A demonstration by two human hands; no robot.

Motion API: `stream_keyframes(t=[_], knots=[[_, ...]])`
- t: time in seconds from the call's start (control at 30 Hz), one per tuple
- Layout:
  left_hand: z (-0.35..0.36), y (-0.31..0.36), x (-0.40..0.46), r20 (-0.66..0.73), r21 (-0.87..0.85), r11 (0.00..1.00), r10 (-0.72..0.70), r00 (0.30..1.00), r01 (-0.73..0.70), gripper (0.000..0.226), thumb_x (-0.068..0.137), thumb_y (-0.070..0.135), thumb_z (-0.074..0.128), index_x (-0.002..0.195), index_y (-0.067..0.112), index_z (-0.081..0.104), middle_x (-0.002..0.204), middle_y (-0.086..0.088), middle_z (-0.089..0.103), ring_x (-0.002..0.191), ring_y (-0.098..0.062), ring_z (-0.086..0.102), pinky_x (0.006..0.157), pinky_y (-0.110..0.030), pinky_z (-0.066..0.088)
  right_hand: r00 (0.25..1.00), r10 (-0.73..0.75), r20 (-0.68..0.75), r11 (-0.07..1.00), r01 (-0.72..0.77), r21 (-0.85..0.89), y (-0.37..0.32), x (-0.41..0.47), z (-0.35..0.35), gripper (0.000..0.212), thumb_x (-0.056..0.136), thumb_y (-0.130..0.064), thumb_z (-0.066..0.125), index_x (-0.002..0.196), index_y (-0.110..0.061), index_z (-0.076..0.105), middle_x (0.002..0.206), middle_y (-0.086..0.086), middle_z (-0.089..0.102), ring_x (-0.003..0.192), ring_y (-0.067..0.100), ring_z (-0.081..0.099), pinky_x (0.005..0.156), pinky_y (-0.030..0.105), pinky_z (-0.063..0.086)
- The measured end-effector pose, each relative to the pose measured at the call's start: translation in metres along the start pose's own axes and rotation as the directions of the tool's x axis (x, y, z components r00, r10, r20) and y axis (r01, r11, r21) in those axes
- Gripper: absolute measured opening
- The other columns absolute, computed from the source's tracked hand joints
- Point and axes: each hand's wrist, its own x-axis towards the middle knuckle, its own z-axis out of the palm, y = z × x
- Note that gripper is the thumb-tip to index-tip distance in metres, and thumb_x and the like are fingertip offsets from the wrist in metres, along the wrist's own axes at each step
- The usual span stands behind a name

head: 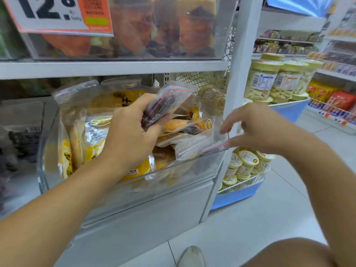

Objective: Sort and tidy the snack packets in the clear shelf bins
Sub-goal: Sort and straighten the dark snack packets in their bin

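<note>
Dark packet (163, 105): we hold it lifted above the clear bin (134, 176), apparently the odd one out among the yellow packets (96, 139).
Left hand (131, 132): our grip wraps the dark packet.
Right hand (256, 126): fingers loose, holding nothing, poised at the bin's right corner, probably to steady it.

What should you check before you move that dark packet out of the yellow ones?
1. Left hand grips the dark packet firmly: ok.
2. Packet lifted free of the yellow packets: ok.
3. Right hand free to help: ok, it holds nothing, fingers at the clear bin corner.
4. Other stray dark packets remain: not ok, one dark piece shows among the yellow.
5. Where the dark packets belong: cannot tell.
</note>
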Motion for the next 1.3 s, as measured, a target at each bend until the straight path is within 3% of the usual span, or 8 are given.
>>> stream_keyframes(t=[0.17, 0.37, 0.53, 0.77, 0.9, 1.03, 1.17, 1.3], knots=[[-0.001, 0.004, -0.001, 0.089, -0.079, 0.996, -0.034, 0.995, 0.041, 0.023, 0.097, 0.019, 0.066, 0.116, 0.029, 0.06, 0.087, 0.009, 0.063, 0.078, -0.014, 0.058, 0.07, -0.033, 0.047, 0.994, -0.024, 0.11, 0.998, 0.03, -0.059, 0.0, 0.011, 0.012, 0.009, 0.08, -0.021, 0.083, 0.082, -0.029, 0.081, 0.065, -0.02, 0.065, 0.064, -0.005, 0.058, 0.062, 0.027, 0.046], [-0.006, -0.001, 0.005, 0.024, -0.214, 0.968, -0.126, 0.992, 0.129, 0.027, 0.096, 0.019, 0.065, 0.119, 0.032, 0.058, 0.101, 0.01, 0.069, 0.097, -0.02, 0.068, 0.087, -0.052, 0.056, 0.98, -0.106, -0.17, 0.977, 0.134, 0.167, -0.009, -0.005, -0.025, 0.008, 0.09, -0.026, 0.07, 0.088, -0.03, 0.076, 0.086, -0.017, 0.073, 0.083, -0.009, 0.063, 0.073, 0.008, 0.047], [-0.007, 0.005, 0.0, 0.077, -0.134, 0.987, -0.074, 0.994, 0.084, 0.027, 0.097, 0.018, 0.065, 0.121, 0.028, 0.059, 0.094, 0.01, 0.065, 0.085, -0.013, 0.061, 0.077, -0.037, 0.052, 0.986, -0.046, 0.161, 0.999, 0.048, -0.004, -0.008, 0.008, -0.002, 0.014, 0.083, -0.032, 0.079, 0.086, -0.043, 0.072, 0.089, -0.012, 0.073, 0.077, 0.002, 0.064, 0.073, 0.028, 0.052], [-0.006, 0.005, 0.0, 0.091, -0.182, 0.975, -0.116, 0.989, 0.131, 0.028, 0.097, 0.018, 0.064, 0.119, 0.034, 0.057, 0.094, 0.016, 0.065, 0.088, -0.012, 0.063, 0.081, -0.036, 0.054, 0.982, -0.083, -0.167, 0.995, 0.092, 0.049, 0.001, -0.003, -0.02, 0.007, 0.087, -0.019, 0.074, 0.09, -0.02, 0.08, 0.076, -0.012, 0.07, 0.064, -0.012, 0.059, 0.058, 0.005, 0.039], [-0.009, 0.009, 0.004, 0.042, -0.353, 0.907, -0.227, 0.973, 0.227, 0.028, 0.097, 0.018, 0.062, 0.11, 0.042, 0.057, 0.101, 0.0, 0.069, 0.093, -0.023, 0.07, 0.085, -0.046, 0.06, 0.847, -0.104, -0.522, 0.968, 0.206, 0.141, -0.009, -0.014, -0.044, 0.01, 0.093, -0.018, 0.067, 0.097, -0.018, 0.076, 0.081, 0.001, 0.072, 0.071, 0.006, 0.065, 0.069, 0.024, 0.053], [-0.012, 0.03, 0.01, 0.117, -0.576, 0.713, -0.412, 0.904, 0.4, 0.016, 0.104, 0.02, 0.052, 0.115, 0.028, 0.061, 0.111, -0.002, 0.071, 0.093, -0.017, 0.07, 0.07, -0.032, 0.06, 0.825, -0.085, -0.559, 0.861, 0.343, 0.376, -0.051, 0.005, -0.021, 0.01, 0.094, -0.014, 0.064, 0.09, -0.012, 0.074, 0.079, 0.001, 0.072, 0.071, 0.018, 0.072, 0.062, 0.037, 0.061], [-0.028, 0.035, 0.017, 0.366, -0.778, 0.338, -0.442, 0.819, 0.53, 0.081, 0.096, 0.073, 0.02, 0.135, 0.014, 0.06, 0.123, -0.017, 0.069, 0.088, -0.028, 0.067, 0.067, -0.036, 0.052, 0.784, -0.013, -0.621, 0.845, 0.341, 0.412, -0.075, 0.041, 0.004, 0.017, 0.092, -0.017, 0.065, 0.082, -0.007, 0.073, 0.068, 0.006, 0.069, 0.063, 0.021, 0.069, 0.062, 0.047, 0.057], [-0.038, 0.032, 0.016, 0.379, -0.669, 0.481, -0.434, 0.817, 0.566, 0.061, 0.086, 0.049, 0.066, 0.133, 0.01, 0.06, 0.11, -0.02, 0.073, 0.088, -0.032, 0.07, 0.062, -0.037, 0.058, 0.849, -0.074, -0.523, 0.839, 0.336, 0.427, -0.086, 0.054, 0.016, 0.014, 0.093, -0.016, 0.066, 0.082, -0.009, 0.073, 0.071, 0.001, 0.068, 0.067, 0.023, 0.068, 0.065, 0.048, 0.058]])
